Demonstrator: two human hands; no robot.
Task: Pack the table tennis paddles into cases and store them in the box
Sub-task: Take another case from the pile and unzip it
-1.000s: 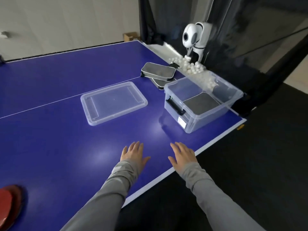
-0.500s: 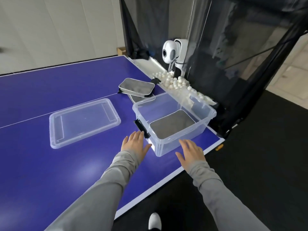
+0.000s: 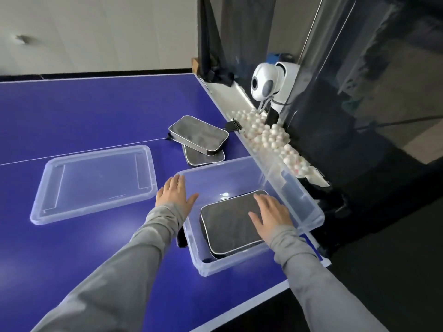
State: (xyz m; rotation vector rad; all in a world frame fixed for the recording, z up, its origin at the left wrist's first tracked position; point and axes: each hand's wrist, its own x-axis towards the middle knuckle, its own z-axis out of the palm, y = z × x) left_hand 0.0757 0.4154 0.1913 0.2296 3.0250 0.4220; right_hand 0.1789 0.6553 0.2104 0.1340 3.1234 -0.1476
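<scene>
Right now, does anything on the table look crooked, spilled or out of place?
Nothing is spilled or damaged. Two grey paddle cases lie askew, one stacked crookedly over the other, outside the clear box, which holds one case. The box lid lies off beside it. White balls sit in the side tray.

We see a clear plastic box (image 3: 309, 213) standing near the right edge of the blue tabletop (image 3: 96, 111), with a dark case (image 3: 227, 224) lying flat inside it. Our left hand (image 3: 173, 196) is flat with straight fingers at the box's left wall, and our right hand (image 3: 271, 213) is spread with straight fingers over the case in the box. To the left lies the clear lid (image 3: 96, 180), beyond the box two more cases (image 3: 199, 137) are stacked, and along the tabletop's right edge white balls (image 3: 268, 135) fill a trough below a white ball machine (image 3: 266, 85).
</scene>
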